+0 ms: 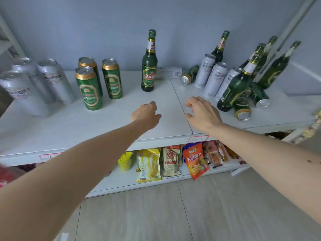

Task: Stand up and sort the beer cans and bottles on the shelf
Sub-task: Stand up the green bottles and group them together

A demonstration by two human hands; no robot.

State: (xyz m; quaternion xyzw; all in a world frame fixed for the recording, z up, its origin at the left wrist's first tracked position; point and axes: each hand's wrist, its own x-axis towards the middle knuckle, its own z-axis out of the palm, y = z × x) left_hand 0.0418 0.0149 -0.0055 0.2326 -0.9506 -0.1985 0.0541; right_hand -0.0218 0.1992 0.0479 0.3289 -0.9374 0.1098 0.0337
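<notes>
- Silver cans [31, 84] stand in a neat bunch at the far left of the shelf [69, 129]. My left arm passes near them, so a wide swing could knock one off the front edge.
- Green cans [97, 80] stand next to them. They are close together, so a bump on one may tip the rest.
- One green bottle [149, 66] stands alone in the middle, tall and thin. It could fall if my sleeve-side hand brushes it.
- My left hand [146, 115] holds nothing, fingers loosely curled. My right hand [201, 113] is half open and holds nothing too.
- On the right is the messy pile [243, 87]: bottles lean on cans, and some cans lie down. If I pull one out, I think the leaning bottles will slide and the lying cans will roll off.
</notes>
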